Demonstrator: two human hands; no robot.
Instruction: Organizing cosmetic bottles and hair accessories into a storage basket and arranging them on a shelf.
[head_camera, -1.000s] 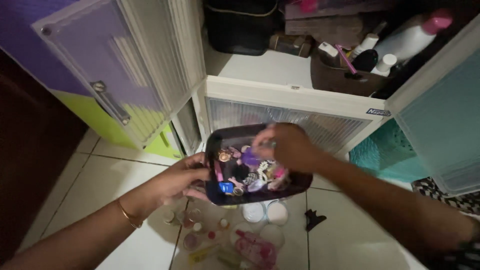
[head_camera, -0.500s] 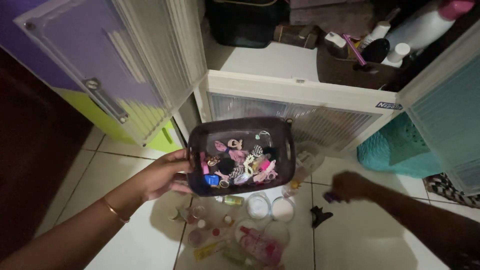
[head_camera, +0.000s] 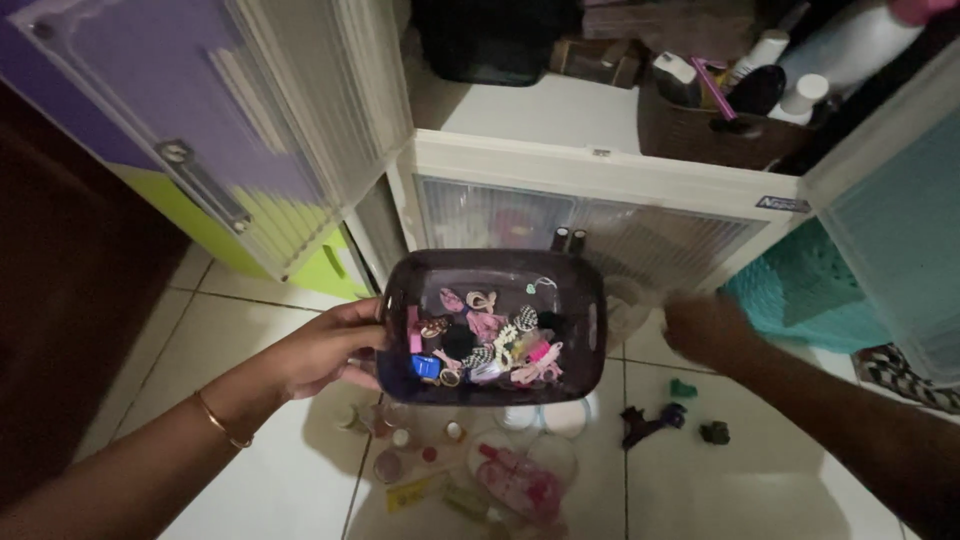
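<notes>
Left hand (head_camera: 325, 352) gripping dark tray (head_camera: 495, 268), right hand (head_camera: 705, 328) empty above floor clips (head_camera: 655, 421)

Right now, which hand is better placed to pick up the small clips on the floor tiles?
Right. The right hand is free and hangs just above the small clips on the tiles. The left hand is gripping the dark tray of hair accessories by its left edge.

My dark translucent purple plastic tray (head_camera: 493, 268) carries pink, blue and black-and-white checked hair clips (head_camera: 487, 340); beside me, a lilac-and-lime cabinet door (head_camera: 190, 130) and teal woven basket (head_camera: 800, 295).
</notes>
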